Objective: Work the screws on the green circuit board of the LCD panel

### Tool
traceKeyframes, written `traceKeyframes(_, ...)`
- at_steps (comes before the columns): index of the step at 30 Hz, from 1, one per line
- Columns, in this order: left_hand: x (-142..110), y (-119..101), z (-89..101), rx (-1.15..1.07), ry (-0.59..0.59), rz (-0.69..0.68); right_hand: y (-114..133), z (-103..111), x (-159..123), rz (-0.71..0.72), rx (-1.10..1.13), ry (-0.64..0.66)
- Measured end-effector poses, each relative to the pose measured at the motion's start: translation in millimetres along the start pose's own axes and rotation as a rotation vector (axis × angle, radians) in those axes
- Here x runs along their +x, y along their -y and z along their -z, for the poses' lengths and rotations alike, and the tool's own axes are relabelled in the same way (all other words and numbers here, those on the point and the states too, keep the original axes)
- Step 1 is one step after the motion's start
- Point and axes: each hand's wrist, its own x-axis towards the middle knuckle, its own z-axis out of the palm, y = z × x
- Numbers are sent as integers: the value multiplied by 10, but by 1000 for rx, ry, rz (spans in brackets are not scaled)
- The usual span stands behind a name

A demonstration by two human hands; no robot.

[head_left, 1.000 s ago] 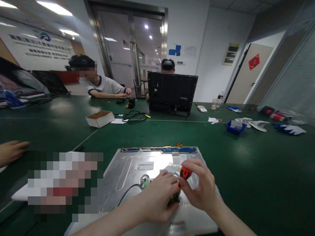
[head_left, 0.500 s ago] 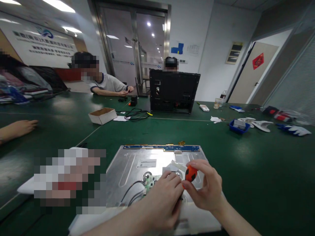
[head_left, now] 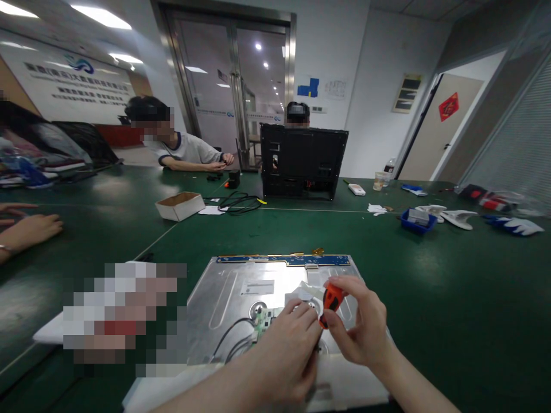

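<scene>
My right hand pinches the orange and black handle of a screwdriver between thumb and fingers, its handle tilted and its tip hidden. My left hand is close beside it, fingers curled together and pointing down over a green circuit board; what they hold, if anything, is hidden. Dark cables run from the board's left side. Under both hands lies a silvery metal panel, with a blue circuit strip along its far edge. A pale sheet covers the near part.
A black screen stands across the green table, a person behind it. Another person sits at far left. A co-worker's hand is at the left edge. An open box, black cable and blue tray lie beyond the panel.
The screwdriver handle has turned and tilted in my right hand. Both hands sit slightly further right in view, partly from the camera shifting. Another of the co-worker's hands has appeared at left.
</scene>
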Motion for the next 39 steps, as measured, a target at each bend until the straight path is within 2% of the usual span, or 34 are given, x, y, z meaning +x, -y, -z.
traceKeyframes(5,-14,5,-24,-12,2,1,-7,-23,-41,-38,-29,-13)
traceKeyframes(10,14,-12,2,-17,19,7,-15,-12,-118,-104,66,43)
traceKeyframes(18,26,-10,22,23,37,0,-59,-30,-108,-42,154,8)
traceKeyframes(23,11,-18,7,16,31,-7,-25,-51,-85,-52,83,-36)
traceKeyframes(34,14,-45,36,21,24,-12,-26,-16,-96,-38,-9,-1)
traceKeyframes(39,16,-34,31,-9,22,-7,16,39,-24,-22,-40,67)
